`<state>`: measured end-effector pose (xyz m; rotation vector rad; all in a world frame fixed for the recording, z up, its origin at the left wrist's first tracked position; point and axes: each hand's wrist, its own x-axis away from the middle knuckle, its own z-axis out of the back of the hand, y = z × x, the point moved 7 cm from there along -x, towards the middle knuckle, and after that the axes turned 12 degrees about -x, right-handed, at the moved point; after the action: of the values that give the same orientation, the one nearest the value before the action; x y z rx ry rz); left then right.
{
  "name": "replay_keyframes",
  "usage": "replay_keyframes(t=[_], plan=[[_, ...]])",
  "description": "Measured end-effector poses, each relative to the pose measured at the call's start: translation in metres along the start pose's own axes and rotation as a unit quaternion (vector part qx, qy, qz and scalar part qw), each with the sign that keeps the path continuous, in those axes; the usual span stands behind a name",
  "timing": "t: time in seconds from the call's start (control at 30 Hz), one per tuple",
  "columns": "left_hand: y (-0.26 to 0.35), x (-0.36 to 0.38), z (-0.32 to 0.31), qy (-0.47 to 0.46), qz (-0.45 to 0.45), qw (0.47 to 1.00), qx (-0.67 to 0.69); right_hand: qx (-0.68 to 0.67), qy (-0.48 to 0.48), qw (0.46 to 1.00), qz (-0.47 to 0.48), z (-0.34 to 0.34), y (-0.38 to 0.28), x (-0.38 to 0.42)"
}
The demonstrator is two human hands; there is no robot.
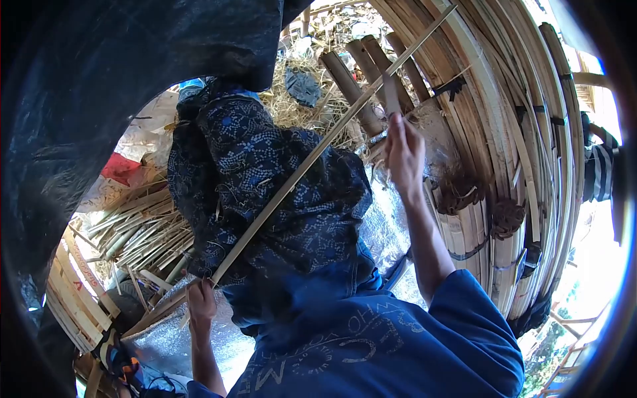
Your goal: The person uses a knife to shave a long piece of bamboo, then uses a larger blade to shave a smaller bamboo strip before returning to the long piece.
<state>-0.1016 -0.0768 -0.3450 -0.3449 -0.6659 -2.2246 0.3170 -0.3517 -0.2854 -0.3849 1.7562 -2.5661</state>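
A long, narrow bamboo strip [292, 182] runs diagonally across my lap, from lower left to upper right. My left hand [201, 300] is closed around its lower end. In my right hand [405, 156] is a knife [393, 93], its handle mostly hidden by the fingers. The blade points away from me and meets or crosses the strip near its upper part; whether it cuts in cannot be told. Beneath the strip, a dark blue patterned cloth [265, 159] covers my legs.
Tied bundles of long bamboo strips [491, 132] curve along the right side. Short bamboo pieces [348, 86] lie ahead, near pale shavings [318, 123]. At left are a heap of thin bamboo slivers [142, 225] and a hanging black plastic sheet [133, 79].
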Motion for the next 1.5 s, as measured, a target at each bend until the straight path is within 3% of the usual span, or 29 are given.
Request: replay_keyframes(t=[0.07,0.1,0.17,0.3,0.37,0.4,0.47,0.5,0.57,0.6,0.67,0.7,0.73,0.83,0.87,0.97,1.0,1.07,1.13,1.17,1.23,1.27,1.3,1.37,1.4,1.5], plan=[[-0.008,-0.001,-0.009,-0.095,0.07,0.993,-0.03,0.013,-0.013,0.999,0.036,0.006,-0.005,-0.015],[-0.003,-0.005,-0.004,-0.095,0.066,0.993,-0.03,0.014,-0.01,0.999,0.037,0.006,-0.007,-0.021],[0.001,-0.008,-0.003,-0.132,0.089,0.987,-0.025,0.17,-0.028,0.976,0.132,-0.001,-0.025,-0.027],[-0.026,-0.006,-0.015,-0.098,0.041,0.994,-0.038,0.159,-0.044,0.981,0.1,-0.015,-0.022,-0.017],[-0.023,-0.006,-0.021,-0.144,-0.031,0.981,-0.127,0.172,-0.047,0.979,0.1,-0.017,-0.02,-0.006],[-0.018,-0.009,-0.02,-0.144,-0.034,0.981,-0.128,0.183,-0.04,0.977,0.103,-0.015,-0.021,-0.004],[-0.019,-0.01,-0.014,-0.143,0.077,0.985,-0.052,0.176,-0.052,0.979,0.084,-0.013,-0.024,-0.007],[-0.025,-0.008,-0.017,-0.144,0.077,0.985,-0.052,0.169,-0.067,0.981,0.066,-0.013,-0.023,-0.008],[-0.022,-0.006,-0.018,-0.072,-0.046,0.993,-0.083,0.14,-0.123,0.977,0.102,-0.033,-0.007,0.015],[-0.016,-0.008,-0.015,-0.068,-0.045,0.993,-0.081,0.11,-0.176,0.968,0.143,-0.049,-0.01,0.03],[-0.008,-0.012,-0.007,-0.065,0.041,0.997,-0.01,0.167,-0.216,0.956,0.109,-0.063,-0.01,0.051],[-0.001,-0.014,-0.004,-0.064,0.042,0.997,-0.01,0.112,-0.188,0.963,0.155,-0.057,-0.011,0.043],[0.004,-0.013,-0.001,-0.056,0.046,0.997,-0.007,0.123,-0.13,0.982,0.068,-0.042,-0.01,0.028],[0.012,-0.014,0.001,-0.059,0.063,0.996,-0.027,0.125,-0.122,0.984,0.03,-0.037,-0.022,0.021],[0.011,-0.014,0.002,-0.064,0.073,0.994,-0.046,0.085,-0.122,0.959,0.241,-0.059,-0.007,0.056],[0.003,-0.015,-0.002,-0.027,0.037,0.998,-0.036,0.099,-0.214,0.952,0.194,-0.08,0.0,0.089],[0.008,-0.015,0.0,-0.034,0.034,0.999,-0.019,0.117,-0.144,0.946,0.264,-0.067,-0.004,0.065],[0.009,-0.01,0.003,-0.049,0.063,0.997,-0.002,0.112,-0.148,0.952,0.243,-0.069,0.003,0.065],[0.004,-0.013,-0.011,-0.152,0.077,0.985,-0.025,0.107,-0.124,0.959,0.231,-0.069,-0.007,0.058],[0.012,-0.014,-0.006,-0.157,0.072,0.985,-0.008,0.106,-0.124,0.957,0.238,-0.072,-0.016,0.069],[0.007,-0.007,-0.005,-0.125,0.048,0.991,-0.021,0.102,-0.24,0.948,0.181,-0.095,-0.014,0.112],[0.006,-0.004,-0.004,-0.094,0.028,0.995,-0.031,0.066,-0.147,0.951,0.264,-0.08,-0.015,0.091],[0.018,0.001,0.0,-0.097,0.036,0.994,-0.029,0.066,-0.154,0.951,0.261,-0.074,-0.018,0.086],[0.064,0.008,0.03,-0.05,-0.061,0.996,-0.029,0.108,-0.133,0.971,0.169,-0.057,-0.033,0.077],[0.071,0.004,0.041,-0.041,-0.059,0.997,-0.027,0.128,-0.119,0.975,0.134,-0.055,-0.037,0.069],[0.08,0.014,0.045,-0.099,-0.096,0.99,-0.034,0.085,-0.153,0.962,0.208,-0.065,-0.047,0.093]])
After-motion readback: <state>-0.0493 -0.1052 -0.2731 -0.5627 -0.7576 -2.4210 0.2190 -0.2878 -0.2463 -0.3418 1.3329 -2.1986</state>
